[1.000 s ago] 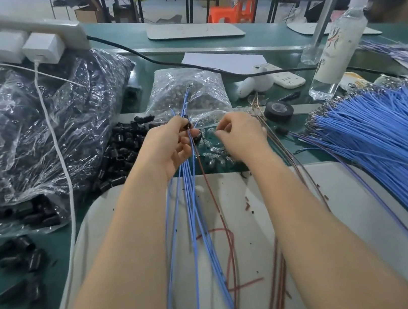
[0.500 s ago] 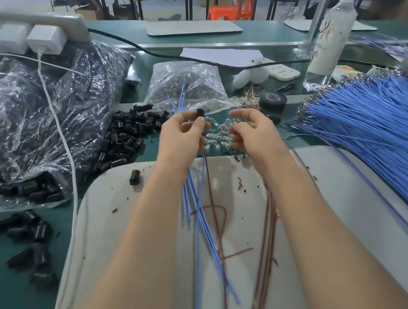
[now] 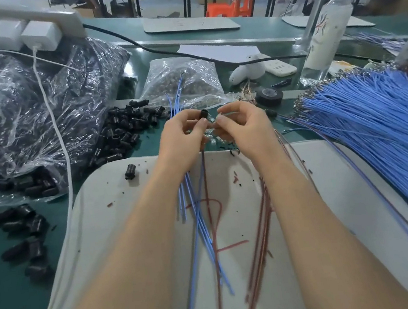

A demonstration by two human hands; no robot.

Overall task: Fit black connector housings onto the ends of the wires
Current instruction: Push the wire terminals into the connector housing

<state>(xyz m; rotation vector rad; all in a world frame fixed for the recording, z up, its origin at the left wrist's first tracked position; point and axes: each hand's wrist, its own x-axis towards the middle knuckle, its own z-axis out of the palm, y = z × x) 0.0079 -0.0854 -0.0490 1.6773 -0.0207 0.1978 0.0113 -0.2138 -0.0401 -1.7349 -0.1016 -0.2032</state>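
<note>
My left hand (image 3: 182,139) pinches a small black connector housing (image 3: 204,114) between thumb and forefinger and also holds a bunch of blue wires (image 3: 176,97) that stick out above the fist and trail down over the white mat (image 3: 117,220). A brown wire (image 3: 205,180) hangs down from between my hands. My right hand (image 3: 242,127) is right beside the left, its fingertips pinched on something small and pale that I cannot make out. Loose black housings (image 3: 125,134) lie heaped left of my hands, and one (image 3: 129,171) sits on the mat.
A big plastic bag of black housings (image 3: 32,113) fills the left. A smaller bag of metal parts (image 3: 181,81) lies behind my hands. A thick fan of blue wires (image 3: 379,128) covers the right. A tape roll (image 3: 268,95), spray bottle (image 3: 323,38) and white charger cable (image 3: 60,149) are nearby.
Both hands have drawn back toward me and lifted over the mat's far edge. The black housing now shows at my left fingertips. My right fingertips have closed in beside it.
</note>
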